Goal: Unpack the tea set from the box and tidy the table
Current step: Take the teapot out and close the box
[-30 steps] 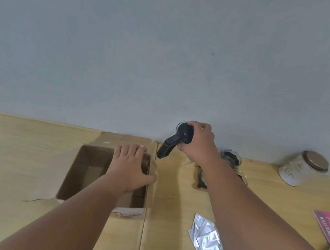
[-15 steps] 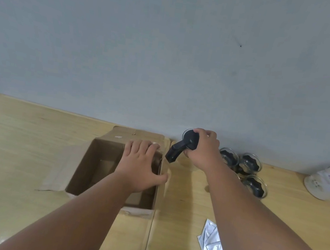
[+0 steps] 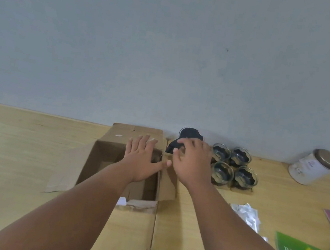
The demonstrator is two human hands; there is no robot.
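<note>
Now setting down a black-lidded glass teapot point(image 3: 188, 135) at the back of the pale wooden table point(image 3: 22, 149), right hand point(image 3: 191, 163) draped over the pot, fingers curled loosely around its body and dark handle point(image 3: 173, 146). Whether gripping or just letting go: cannot tell. Sitting directly under and just beyond that hand, handle angling down-left toward the cardboard box point(image 3: 115, 152), so clearly nearer the right hand than the left. Resting flat and spread on the box's far right corner, left hand point(image 3: 142, 159) holding nothing, thumb nearly touching the right hand. Showing a dull brown, creased interior with flaps folded out, box apparently emptied of glassware. Standing just right of the pot in a tight square, four small clear glass cups point(image 3: 233, 167) with dark scalloped inserts. Lying nearer the camera, crinkled silver foil sachets point(image 3: 247, 215); tilting well off to the right, a white jar point(image 3: 313, 167) with a bronze lid.
</note>
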